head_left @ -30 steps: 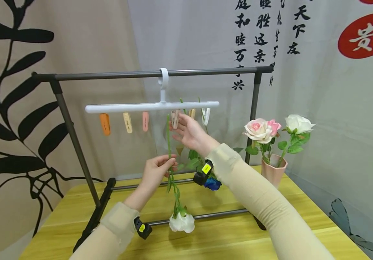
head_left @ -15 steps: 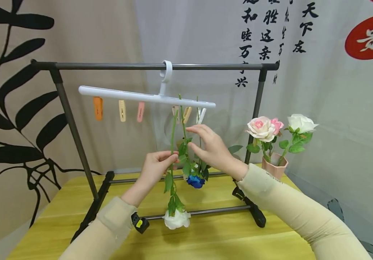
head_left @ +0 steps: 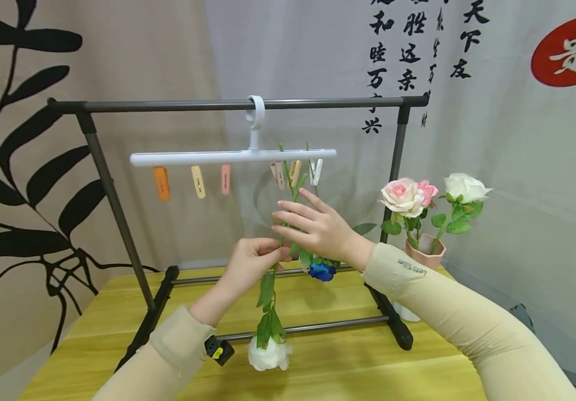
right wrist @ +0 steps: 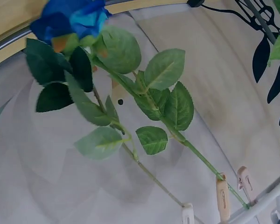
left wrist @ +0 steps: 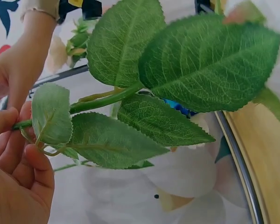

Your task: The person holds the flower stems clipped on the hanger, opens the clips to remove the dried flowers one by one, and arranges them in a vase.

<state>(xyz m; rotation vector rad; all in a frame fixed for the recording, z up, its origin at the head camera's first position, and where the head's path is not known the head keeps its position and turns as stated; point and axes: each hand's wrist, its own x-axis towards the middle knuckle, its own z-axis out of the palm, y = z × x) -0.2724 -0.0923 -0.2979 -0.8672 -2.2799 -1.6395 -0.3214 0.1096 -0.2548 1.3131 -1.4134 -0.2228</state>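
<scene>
My left hand [head_left: 255, 262] pinches the green stem of a white rose [head_left: 269, 354], which hangs head down over the table. Large green leaves [left wrist: 210, 63] of that stem fill the left wrist view. Fingers spread, my right hand [head_left: 325, 227] is beside the upper stem and in front of other hanging stems. Above both hands is a white hanger [head_left: 193, 158] with several clips, among them a pale pink clip [head_left: 277, 175], a tan clip [right wrist: 223, 198] and a white clip [head_left: 316, 172]. A blue rose [right wrist: 70, 21] hangs upside down, its stem running up to the tan clip.
A dark metal rack [head_left: 167, 106] carries the hanger and stands on the wooden table [head_left: 348, 367]. To its right, a pink vase [head_left: 425, 255] holds pink and white roses. An orange clip [head_left: 161, 184] hangs at the hanger's left end. A printed curtain is behind.
My right hand has left the pale pink clip and moved down and right, its fingers now spread. The hanger tilted, then levelled. The white rose's upper stem has moved right with my left hand.
</scene>
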